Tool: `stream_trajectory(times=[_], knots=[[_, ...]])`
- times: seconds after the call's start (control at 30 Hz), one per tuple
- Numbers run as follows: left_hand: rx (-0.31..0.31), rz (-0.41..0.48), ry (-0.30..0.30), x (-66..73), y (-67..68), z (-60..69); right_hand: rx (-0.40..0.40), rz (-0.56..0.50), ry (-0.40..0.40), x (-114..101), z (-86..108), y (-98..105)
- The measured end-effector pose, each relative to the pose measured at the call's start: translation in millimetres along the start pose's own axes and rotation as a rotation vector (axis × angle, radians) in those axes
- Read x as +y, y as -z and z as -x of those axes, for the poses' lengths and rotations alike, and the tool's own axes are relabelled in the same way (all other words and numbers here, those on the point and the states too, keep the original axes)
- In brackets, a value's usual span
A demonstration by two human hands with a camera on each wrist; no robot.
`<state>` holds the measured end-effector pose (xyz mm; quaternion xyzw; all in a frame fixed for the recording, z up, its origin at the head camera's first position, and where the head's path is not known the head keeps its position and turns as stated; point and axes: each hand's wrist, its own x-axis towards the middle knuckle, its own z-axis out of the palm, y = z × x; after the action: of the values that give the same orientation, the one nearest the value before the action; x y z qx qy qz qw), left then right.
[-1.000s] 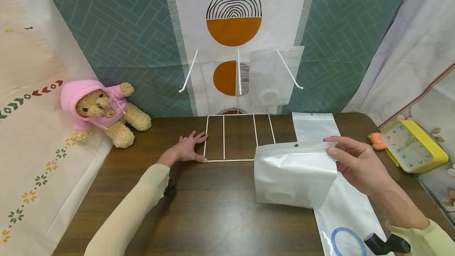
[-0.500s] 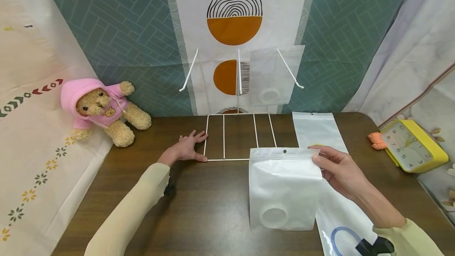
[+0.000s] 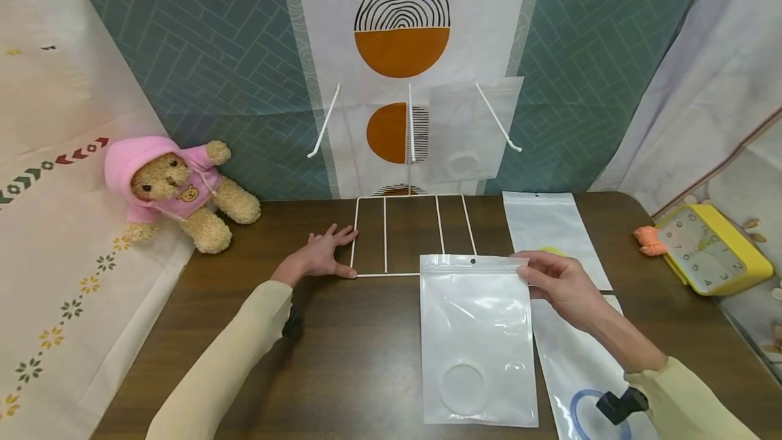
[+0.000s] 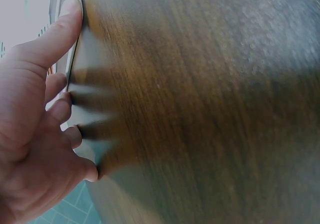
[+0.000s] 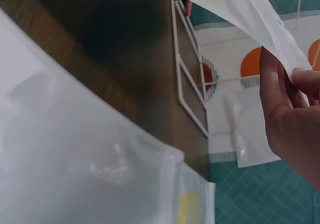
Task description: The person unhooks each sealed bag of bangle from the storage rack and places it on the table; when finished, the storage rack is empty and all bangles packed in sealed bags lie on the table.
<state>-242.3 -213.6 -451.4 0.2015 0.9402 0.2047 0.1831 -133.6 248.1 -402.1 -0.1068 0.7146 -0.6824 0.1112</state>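
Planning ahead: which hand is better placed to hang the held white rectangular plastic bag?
Probably the right hand: it pinches the bag near its top corner, while the left hand touches the white wire rack.

- You have a teddy bear (image 3: 178,190) dressed in pink at far left.
- At your right sits a yellow clock (image 3: 709,250).
- Just left of it, an orange bundle (image 3: 649,241).
- You face a teal backdrop (image 3: 220,60) at the far side.

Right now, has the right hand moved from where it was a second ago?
Yes. In the head view, the right hand, pinching the bag, has moved left, away from the clock and closer to the rack.
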Motion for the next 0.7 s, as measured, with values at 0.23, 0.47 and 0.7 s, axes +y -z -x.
stream_trajectory(times=[0.23, 0.47, 0.7], knots=[[0.008, -0.002, -0.005, 0.3, -0.4, -0.1, 0.047, 0.141, -0.048, 16, -2.3, 1], [0.004, -0.002, -0.002, -0.6, -0.3, -0.1, 0.04, 0.13, -0.068, 28, -6.4, -2], [0.003, 0.0, 0.001, -0.7, -0.2, -0.6, 0.016, 0.167, -0.055, 37, -10.5, -3]])
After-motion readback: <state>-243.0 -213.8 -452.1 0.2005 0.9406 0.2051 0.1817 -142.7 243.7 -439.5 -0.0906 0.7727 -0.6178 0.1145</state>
